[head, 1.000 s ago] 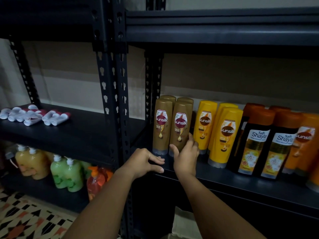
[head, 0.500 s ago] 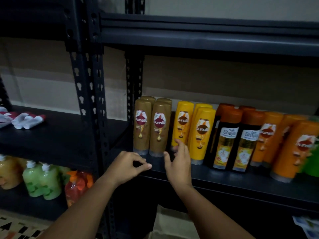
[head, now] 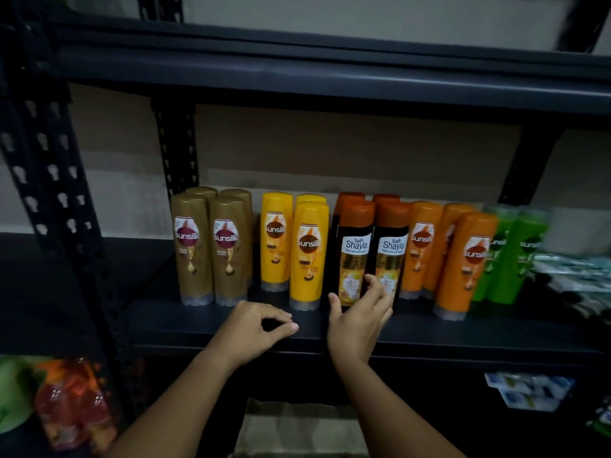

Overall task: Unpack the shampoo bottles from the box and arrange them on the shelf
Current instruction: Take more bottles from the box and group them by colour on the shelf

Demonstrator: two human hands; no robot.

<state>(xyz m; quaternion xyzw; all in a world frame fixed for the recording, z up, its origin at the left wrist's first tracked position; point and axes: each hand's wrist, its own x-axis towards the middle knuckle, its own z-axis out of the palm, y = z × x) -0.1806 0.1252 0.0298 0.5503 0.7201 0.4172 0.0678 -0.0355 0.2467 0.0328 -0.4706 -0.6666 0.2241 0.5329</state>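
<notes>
We see the shampoo bottles standing upright in a row on the dark metal shelf (head: 429, 328), grouped from left to right as brown bottles (head: 211, 256), yellow bottles (head: 307, 256), two black bottles with orange caps (head: 353, 249), orange bottles (head: 459, 262) and green bottles (head: 509, 256). Our right hand (head: 358, 317) is spread, its fingers against the lower front of the black bottles without closing round either. Our left hand (head: 256, 333) hovers just above the shelf's front edge below the yellow bottles, its grip loosely curled with thumb and forefinger nearly meeting on nothing.
</notes>
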